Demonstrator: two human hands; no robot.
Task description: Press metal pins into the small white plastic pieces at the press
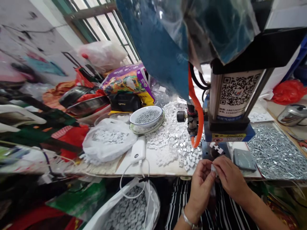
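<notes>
My hands are together just over the table's [125,165] front edge. The left hand [200,184] has a small white piece [213,168] pinched at the thumb, and the right hand [231,179] bends its fingertips in against it (whether those grip too, I cannot tell). So the work is partway through by my reckoning: this one is in my fingers, a few white bits [216,148] sit under the press [232,127], and plenty more wait in the heap [171,134] running from the front edge toward the back. Pins [278,153] abound too, spread along the front edge to my right. Below that edge, to my left, a sack [154,199] holds many grey bits; whether they are finished, the view doesn't show.

Room is tight up here. The heap crowds my left knuckles, the grey block [244,159] lies near my right hand by the front edge, and the press head overhangs just beyond my fingertips. The easiest way to shift is back off the front edge, over my lap, minding the cable [122,182] drooping over that edge farther left.
</notes>
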